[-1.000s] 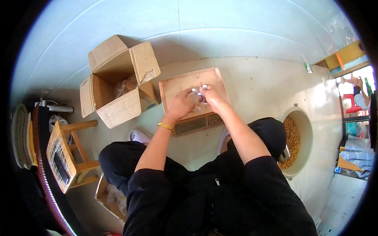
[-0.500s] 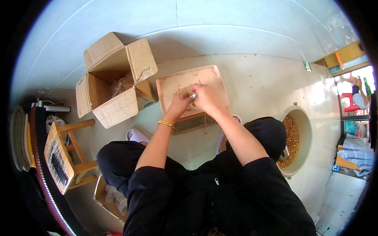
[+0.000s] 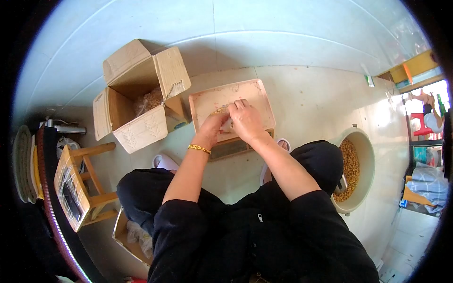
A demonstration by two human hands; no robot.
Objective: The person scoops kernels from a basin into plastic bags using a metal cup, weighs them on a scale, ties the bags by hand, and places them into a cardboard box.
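Left hand (image 3: 213, 125) and right hand (image 3: 246, 120) are shifting slightly leftward; fingers are pinching a partly hidden clear bag (image 3: 227, 126), probably light, limp, slippery, best gripped by its neck.

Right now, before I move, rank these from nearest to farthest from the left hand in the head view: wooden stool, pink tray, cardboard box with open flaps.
From the left hand:
1. Pink tray: just below the hand.
2. Cardboard box: to the left, its flaps open.
3. Wooden stool: farther left, beyond the left knee.
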